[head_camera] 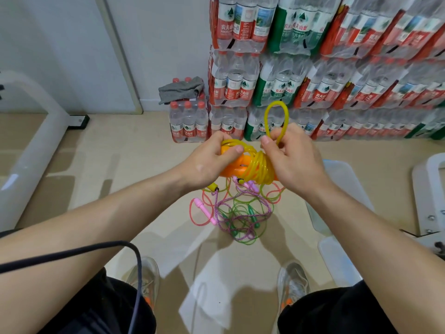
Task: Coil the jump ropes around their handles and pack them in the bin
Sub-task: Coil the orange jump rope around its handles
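Bottled-water packs [337,75] stacked against white wall [156,44], beige floor [120,165].

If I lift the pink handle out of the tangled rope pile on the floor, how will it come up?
Probably floppy: the thin pink, green and purple cords lie in loose loops. It will likely drag the others along, since they cross each other. The pink plastic handle looks light and might roll.

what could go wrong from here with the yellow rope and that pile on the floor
1. The free loop of the yellow rope sticks up above the right hand, which pinches it. If that pinch slips, the coils around the orange handles held in the left hand may spring loose.
2. The pink, green and purple ropes lie tangled on the floor, so pulling one out will probably drag the others along.
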`<state>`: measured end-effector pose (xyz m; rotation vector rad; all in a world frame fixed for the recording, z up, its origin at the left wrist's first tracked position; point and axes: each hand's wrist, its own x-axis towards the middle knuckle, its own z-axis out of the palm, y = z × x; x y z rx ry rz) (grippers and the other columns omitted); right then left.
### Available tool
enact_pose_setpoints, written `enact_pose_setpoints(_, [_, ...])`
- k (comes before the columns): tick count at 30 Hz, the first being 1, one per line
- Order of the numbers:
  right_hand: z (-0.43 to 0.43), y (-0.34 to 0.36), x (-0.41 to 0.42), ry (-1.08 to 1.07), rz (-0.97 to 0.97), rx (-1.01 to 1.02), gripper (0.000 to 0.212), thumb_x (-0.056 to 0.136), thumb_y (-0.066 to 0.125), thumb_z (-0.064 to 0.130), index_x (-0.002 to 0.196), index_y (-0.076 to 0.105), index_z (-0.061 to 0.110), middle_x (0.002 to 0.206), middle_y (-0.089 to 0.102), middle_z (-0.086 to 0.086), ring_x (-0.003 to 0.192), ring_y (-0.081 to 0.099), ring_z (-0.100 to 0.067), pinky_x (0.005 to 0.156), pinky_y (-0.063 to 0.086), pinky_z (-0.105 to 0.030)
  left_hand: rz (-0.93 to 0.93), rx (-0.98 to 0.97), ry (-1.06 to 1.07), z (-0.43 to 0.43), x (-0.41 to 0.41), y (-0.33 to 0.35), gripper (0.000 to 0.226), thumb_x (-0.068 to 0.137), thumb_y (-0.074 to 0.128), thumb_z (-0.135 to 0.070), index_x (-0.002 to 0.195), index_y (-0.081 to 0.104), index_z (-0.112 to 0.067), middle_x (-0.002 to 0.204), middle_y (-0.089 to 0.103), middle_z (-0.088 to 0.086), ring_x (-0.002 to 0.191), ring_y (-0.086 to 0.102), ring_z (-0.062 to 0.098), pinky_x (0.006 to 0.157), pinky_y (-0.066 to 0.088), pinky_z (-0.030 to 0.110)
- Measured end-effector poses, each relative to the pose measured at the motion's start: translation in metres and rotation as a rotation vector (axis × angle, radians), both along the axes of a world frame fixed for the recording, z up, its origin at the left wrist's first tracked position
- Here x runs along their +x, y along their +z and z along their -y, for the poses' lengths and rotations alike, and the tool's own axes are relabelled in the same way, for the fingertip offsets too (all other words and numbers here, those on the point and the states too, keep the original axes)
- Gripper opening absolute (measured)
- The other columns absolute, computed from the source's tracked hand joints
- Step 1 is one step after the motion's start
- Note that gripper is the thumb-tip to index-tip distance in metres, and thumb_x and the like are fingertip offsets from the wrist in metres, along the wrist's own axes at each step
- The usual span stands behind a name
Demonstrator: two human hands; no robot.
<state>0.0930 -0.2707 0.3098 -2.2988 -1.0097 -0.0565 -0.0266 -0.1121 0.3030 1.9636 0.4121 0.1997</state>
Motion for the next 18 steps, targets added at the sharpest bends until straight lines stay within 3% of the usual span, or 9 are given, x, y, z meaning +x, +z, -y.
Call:
enact_pose_setpoints(3, [-0.001,-0.003,-0.003,0.099,-0.124,0.165,0.016,0.103,0.050,0.022,0.108,0.065,0.021,0.088,0.059,0.016,0.082,0.055,-0.004,0.075,0.041,-0.033,0.004,-0.030,-0.021,0.006,0.001,0.003,0.028,0.098,0.059,-0.039,0.114,0.050,-0.018,0.104,0.062,0.002,0.101,0.065,0.026,0.083,0.058,0.048])
enact_pose_setpoints(6, [-0.004,-0.011,-0.007,0.117,-0.363,0.329,0.035,0.098,0.047,0.025,0.130,0.062,0.029,0.107,0.067,0.022,0.090,0.057,0.002,0.087,0.050,-0.037,0.004,-0.034,-0.043,0.012,0.001,0.004,0.029,0.097,0.060,-0.038,0.114,0.049,-0.016,0.098,0.060,-0.002,0.094,0.065,0.023,0.072,0.057,0.038])
enact_pose_setpoints(8, [-0.006,-0.012,-0.010,0.154,-0.448,0.365,0.032,0.094,0.048,0.032,0.121,0.066,0.034,0.110,0.069,0.017,0.097,0.063,-0.008,0.095,0.052,-0.051,-0.001,-0.009,-0.061,0.015,0.001,0.005,0.027,0.097,0.060,-0.038,0.111,0.048,-0.018,0.095,0.059,-0.004,0.087,0.063,0.016,0.064,0.051,0.027])
enact_pose_setpoints(10, [-0.006,-0.012,-0.012,0.221,-0.517,0.368,0.028,0.092,0.047,0.047,0.103,0.068,0.032,0.095,0.069,0.012,0.092,0.065,-0.019,0.087,0.052,-0.058,-0.010,-0.006,-0.065,0.015,0.000,0.004,0.025,0.097,0.061,-0.038,0.109,0.048,-0.020,0.096,0.060,-0.004,0.086,0.062,0.013,0.065,0.051,0.026])
enact_pose_setpoints(12, [-0.006,-0.011,-0.014,0.230,-0.645,0.375,0.052,0.089,0.042,0.073,0.095,0.069,0.028,0.079,0.065,0.016,0.080,0.059,-0.017,0.082,0.051,-0.053,-0.034,-0.043,-0.059,0.013,-0.001,0.003,0.026,0.095,0.064,-0.037,0.109,0.050,-0.021,0.102,0.063,0.000,0.094,0.065,0.018,0.074,0.058,0.035])
enact_pose_setpoints(14, [-0.008,-0.011,-0.013,0.161,-0.701,0.349,0.073,0.076,0.034,0.094,0.087,0.071,0.032,0.076,0.065,0.018,0.081,0.060,-0.024,0.089,0.052,-0.056,-0.057,-0.092,-0.048,0.013,-0.001,0.002,0.033,0.091,0.071,-0.036,0.111,0.052,-0.019,0.109,0.066,0.007,0.101,0.068,0.023,0.084,0.059,0.045])
enact_pose_setpoints(16, [-0.012,-0.010,-0.010,0.134,-0.619,0.292,0.076,0.078,0.031,0.094,0.079,0.068,0.027,0.078,0.066,0.008,0.086,0.064,-0.039,0.085,0.053,-0.063,-0.058,-0.158,-0.056,0.015,-0.001,0.001,0.036,0.088,0.076,-0.031,0.112,0.055,-0.015,0.110,0.068,0.011,0.097,0.069,0.019,0.084,0.060,0.041])
enact_pose_setpoints(18, [-0.012,-0.008,-0.008,0.168,-0.530,0.253,0.069,0.090,0.034,0.080,0.073,0.060,0.019,0.070,0.061,0.004,0.074,0.062,-0.034,0.076,0.054,-0.058,-0.041,-0.253,-0.094,0.017,0.000,0.001,0.018,0.090,0.074,-0.014,0.103,0.062,-0.015,0.099,0.069,0.007,0.083,0.068,0.009,0.074,0.060,0.026])
